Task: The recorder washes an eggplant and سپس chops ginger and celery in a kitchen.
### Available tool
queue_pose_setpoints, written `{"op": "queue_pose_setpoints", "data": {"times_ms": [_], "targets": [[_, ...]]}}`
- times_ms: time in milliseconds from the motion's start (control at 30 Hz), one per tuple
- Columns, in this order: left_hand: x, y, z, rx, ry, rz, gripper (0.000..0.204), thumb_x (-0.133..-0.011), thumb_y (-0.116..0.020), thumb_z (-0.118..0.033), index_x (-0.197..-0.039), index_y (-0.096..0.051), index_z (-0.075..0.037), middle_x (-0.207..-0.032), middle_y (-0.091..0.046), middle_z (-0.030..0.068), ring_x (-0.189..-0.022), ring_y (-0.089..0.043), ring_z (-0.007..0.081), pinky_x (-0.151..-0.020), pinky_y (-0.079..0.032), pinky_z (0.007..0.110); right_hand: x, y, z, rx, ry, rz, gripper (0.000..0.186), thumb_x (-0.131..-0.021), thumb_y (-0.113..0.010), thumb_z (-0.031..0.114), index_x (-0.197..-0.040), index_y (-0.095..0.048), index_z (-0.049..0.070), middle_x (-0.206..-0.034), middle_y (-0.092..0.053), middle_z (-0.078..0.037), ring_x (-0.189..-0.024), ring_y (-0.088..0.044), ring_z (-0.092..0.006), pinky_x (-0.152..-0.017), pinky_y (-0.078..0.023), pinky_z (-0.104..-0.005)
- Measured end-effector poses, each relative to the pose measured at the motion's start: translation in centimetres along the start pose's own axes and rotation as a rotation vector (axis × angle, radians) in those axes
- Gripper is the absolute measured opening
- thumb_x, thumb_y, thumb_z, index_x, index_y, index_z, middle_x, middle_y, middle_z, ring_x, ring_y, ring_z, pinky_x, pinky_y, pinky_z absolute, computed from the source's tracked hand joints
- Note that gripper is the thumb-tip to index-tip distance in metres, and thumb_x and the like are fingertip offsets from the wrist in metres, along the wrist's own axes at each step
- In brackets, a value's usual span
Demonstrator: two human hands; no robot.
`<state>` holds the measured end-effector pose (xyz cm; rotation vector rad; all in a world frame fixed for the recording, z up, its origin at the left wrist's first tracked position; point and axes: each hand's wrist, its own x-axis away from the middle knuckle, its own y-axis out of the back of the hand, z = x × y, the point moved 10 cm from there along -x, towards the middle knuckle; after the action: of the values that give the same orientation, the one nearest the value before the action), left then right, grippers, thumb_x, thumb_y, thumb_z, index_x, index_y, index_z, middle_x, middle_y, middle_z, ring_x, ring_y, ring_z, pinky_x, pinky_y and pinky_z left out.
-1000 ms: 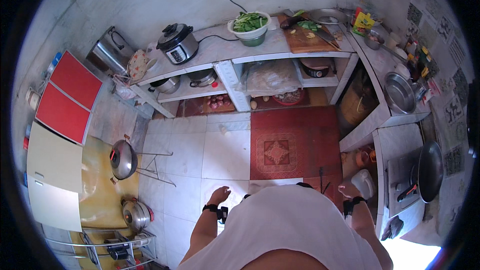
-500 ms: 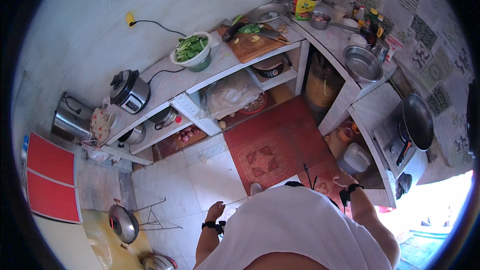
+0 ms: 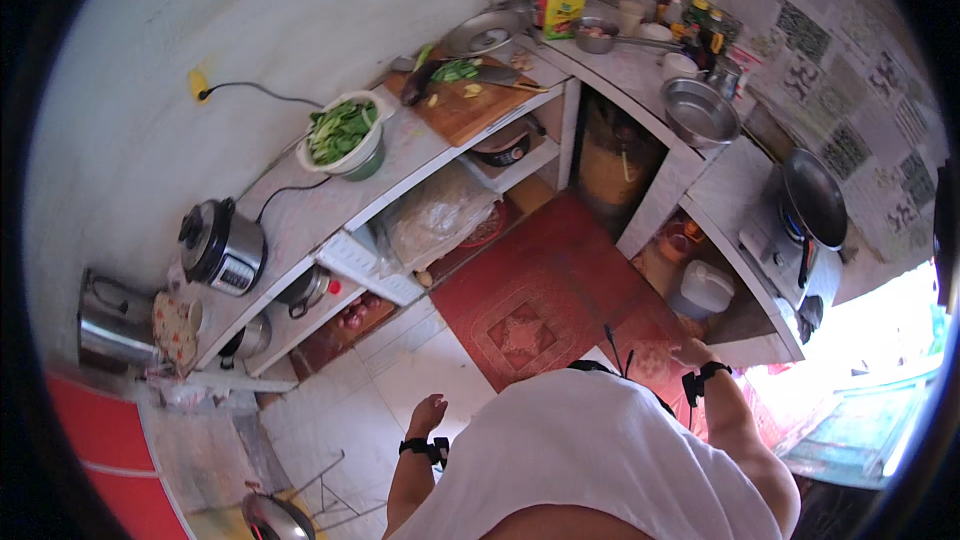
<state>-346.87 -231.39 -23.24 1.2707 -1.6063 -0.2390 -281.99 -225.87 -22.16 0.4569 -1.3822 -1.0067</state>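
Observation:
My left hand [image 3: 427, 415] hangs beside my body above the pale floor tiles, fingers loosely apart and holding nothing. On the other side, my right hand [image 3: 692, 352] is held low over the red mat's edge, empty, with fingers loosely stretched. Both wrists wear black bands. Nearest to the right hand are a translucent jug [image 3: 703, 288] on the lower shelf and, higher up, a dark wok [image 3: 814, 198] on a stove [image 3: 772, 240]. A blue glow shows under the wok. Neither hand touches anything visible.
A cutting board [image 3: 455, 112] bears an eggplant, a knife and cut greens. Beside it stand a basin of leafy greens [image 3: 342, 132] and a pressure cooker [image 3: 225, 248]. A metal bowl [image 3: 700, 112] sits at the counter corner. A red mat [image 3: 560, 280] covers the floor ahead.
My view has turned to the right, so the counters sit further left in it. More of the bright area at the right shows. Both hands stay empty at my sides.

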Motion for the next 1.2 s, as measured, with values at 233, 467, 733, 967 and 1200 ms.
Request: {"op": "queue_pose_setpoints", "data": {"times_ms": [233, 467, 733, 967, 1200], "targets": [[-5.7, 2.7, -3.2, -0.077, -0.113, -0.005, 0.037, -0.080, -0.052, -0.028, -0.109, -0.054, -0.005, -0.105, -0.058, 0.0171, -0.099, -0.055, 0.0302, -0.084, -0.044, 0.036, 2.0, 4.3, 2.7, -0.129, 0.043, 0.018, 0.037, -0.078, -0.046, 0.040, -0.097, -0.063, 0.013, -0.098, -0.060, -0.015, -0.093, -0.056, -0.0301, -0.081, -0.043, -0.0400], [-13.2, 1.8, -11.0, -0.162, -0.188, 0.045, 0.036, -0.080, -0.053, -0.027, -0.108, -0.054, -0.006, -0.100, -0.060, 0.0175, -0.095, -0.057, 0.0307, -0.081, -0.045, 0.038, -3.3, 7.5, -0.7, -0.001, -0.018, 0.026, 0.035, -0.079, -0.049, 0.037, -0.103, -0.060, 0.015, -0.095, -0.062, -0.013, -0.090, -0.058, -0.0301, -0.079, -0.044, -0.0387], [-18.0, 4.0, -20.6, -0.096, -0.213, -0.025, 0.037, -0.080, -0.051, -0.030, -0.108, -0.053, -0.005, -0.099, -0.059, 0.0199, -0.096, -0.054, 0.0351, -0.080, -0.044, 0.041, -10.8, 15.9, 0.6, -0.083, 0.116, -0.020, 0.032, -0.079, -0.048, 0.034, -0.100, -0.062, 0.014, -0.103, -0.059, -0.010, -0.094, -0.055, -0.0300, -0.081, -0.043, -0.0385], [-18.6, 2.7, -20.0, -0.097, -0.181, 0.016, 0.040, -0.079, -0.050, -0.031, -0.110, -0.054, -0.006, -0.101, -0.057, 0.0217, -0.097, -0.053, 0.0363, -0.081, -0.044, 0.041, -17.7, 19.2, 7.2, 0.076, 0.378, 0.010, 0.032, -0.085, -0.043, 0.035, -0.096, -0.062, 0.011, -0.103, -0.058, -0.010, -0.094, -0.054, -0.0281, -0.078, -0.044, -0.0401], [-16.3, 5.4, -17.1, 0.033, 0.012, -0.051, 0.039, -0.081, -0.051, -0.030, -0.111, -0.054, -0.006, -0.105, -0.058, 0.0172, -0.100, -0.053, 0.0314, -0.084, -0.043, 0.037, -22.0, 21.2, 15.3, 0.213, 0.555, -0.032, 0.024, -0.079, -0.047, 0.026, -0.088, -0.062, 0.009, -0.089, -0.061, -0.011, -0.087, -0.057, -0.0292, -0.074, -0.045, -0.0407]]}}
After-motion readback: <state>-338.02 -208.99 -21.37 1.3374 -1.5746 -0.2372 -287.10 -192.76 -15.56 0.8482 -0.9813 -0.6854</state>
